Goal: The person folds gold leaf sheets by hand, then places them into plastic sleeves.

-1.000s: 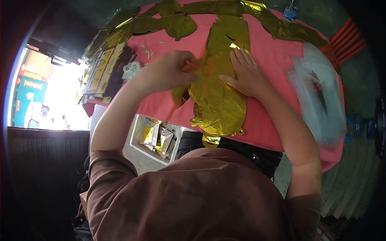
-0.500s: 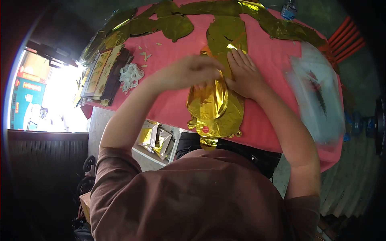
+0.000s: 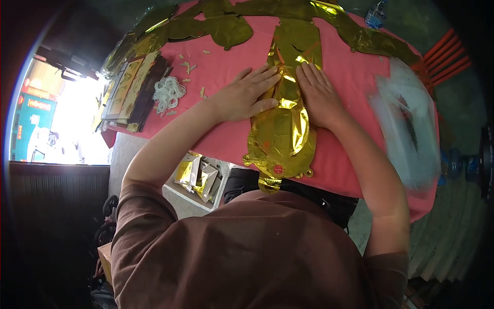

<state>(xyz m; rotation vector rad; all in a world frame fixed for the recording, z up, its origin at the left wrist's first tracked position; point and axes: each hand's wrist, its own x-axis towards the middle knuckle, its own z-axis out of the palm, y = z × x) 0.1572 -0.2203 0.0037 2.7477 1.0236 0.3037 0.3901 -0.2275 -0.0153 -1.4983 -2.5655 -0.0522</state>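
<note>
A flat gold foil balloon (image 3: pixel 280 147) lies on the pink tablecloth (image 3: pixel 339 154) in front of me, its near end hanging over the table edge. Along its left side my left hand (image 3: pixel 253 91) rests with fingers stretched out, fingertips and thumb on the foil. Opposite it, my right hand (image 3: pixel 320 98) lies flat at the right side, fingers pointing away from me. Between the two hands the foil is folded inward and creased. A small red round mark shows near the balloon's near end.
Other flat gold foil balloons (image 3: pixel 226 32) spread across the far side. At left are stacked printed packets (image 3: pixel 135 92), white string loops (image 3: pixel 168 94) and small pale scraps. Clear plastic bags (image 3: pixel 406 123) lie at right, a bottle (image 3: pixel 376 14) stands far right. A box (image 3: pixel 203 180) of packets sits below.
My left hand has come down from above the foil to lie flat on its left side. My right hand stays nearly in place. The foil's left part is now folded in.
</note>
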